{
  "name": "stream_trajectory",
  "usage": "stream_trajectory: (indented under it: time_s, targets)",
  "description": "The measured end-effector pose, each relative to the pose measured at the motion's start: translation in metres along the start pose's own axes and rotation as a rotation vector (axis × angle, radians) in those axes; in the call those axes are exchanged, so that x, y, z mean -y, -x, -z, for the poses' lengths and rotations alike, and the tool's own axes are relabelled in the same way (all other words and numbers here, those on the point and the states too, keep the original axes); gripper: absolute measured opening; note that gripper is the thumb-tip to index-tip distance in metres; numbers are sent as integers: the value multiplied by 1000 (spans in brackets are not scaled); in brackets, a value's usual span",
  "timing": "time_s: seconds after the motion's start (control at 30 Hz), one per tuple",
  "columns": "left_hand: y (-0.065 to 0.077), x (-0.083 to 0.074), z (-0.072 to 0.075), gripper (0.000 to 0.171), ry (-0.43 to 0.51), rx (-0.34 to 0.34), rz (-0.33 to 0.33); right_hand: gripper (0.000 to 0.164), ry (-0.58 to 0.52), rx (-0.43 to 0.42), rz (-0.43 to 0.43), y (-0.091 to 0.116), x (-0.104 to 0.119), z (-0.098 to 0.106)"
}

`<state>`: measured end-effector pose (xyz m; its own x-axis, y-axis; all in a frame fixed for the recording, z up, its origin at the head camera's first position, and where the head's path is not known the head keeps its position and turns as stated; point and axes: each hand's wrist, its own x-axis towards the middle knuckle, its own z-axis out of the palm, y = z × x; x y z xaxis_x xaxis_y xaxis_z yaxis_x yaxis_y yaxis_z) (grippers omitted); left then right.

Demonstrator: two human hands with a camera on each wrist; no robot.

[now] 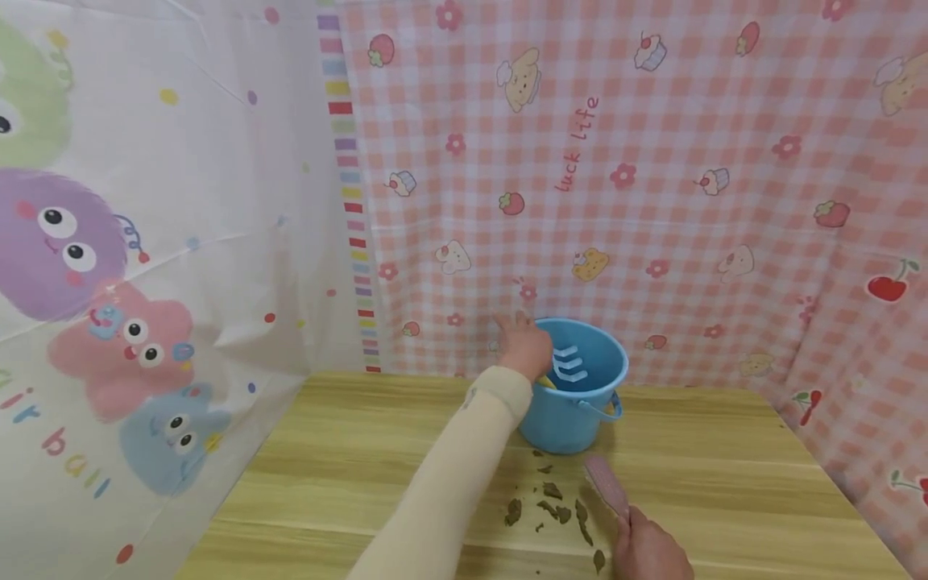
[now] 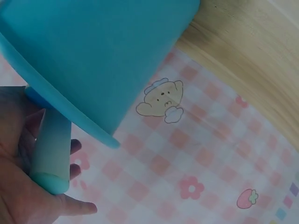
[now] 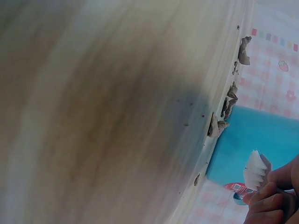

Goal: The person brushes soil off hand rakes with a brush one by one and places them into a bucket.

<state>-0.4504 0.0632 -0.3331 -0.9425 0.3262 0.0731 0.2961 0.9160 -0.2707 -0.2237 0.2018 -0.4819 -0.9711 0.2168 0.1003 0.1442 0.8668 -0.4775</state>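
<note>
My left hand [image 1: 525, 350] is at the left rim of a blue bucket [image 1: 560, 423]. Its spread fingers lie behind a pale teal handle [image 2: 52, 151], with the fingertips showing past it. White-blue rake tines [image 1: 569, 364] lie inside the bucket, and a bit of yellow shows under the hand; whether handle and tines join is hidden. My right hand [image 1: 650, 549] grips a pink brush [image 1: 607, 486] above the table, in front of the bucket; its white bristles [image 3: 255, 171] show in the right wrist view.
Several dark brown leaf-like scraps [image 1: 553, 490] lie scattered on the wood-grain table [image 1: 333, 483] before the bucket. The bucket's handle [image 1: 609, 409] hangs at its right. A pink checked cloth [image 1: 464, 217] hangs behind, a white printed cloth [image 1: 217, 266] at left.
</note>
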Motion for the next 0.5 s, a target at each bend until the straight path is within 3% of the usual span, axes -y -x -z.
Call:
stream_trajectory:
  time_s: [0.5]
  targets:
    - [0, -12, -1, 33, -7, 16, -7, 35, 2, 13, -37, 1, -3, 0]
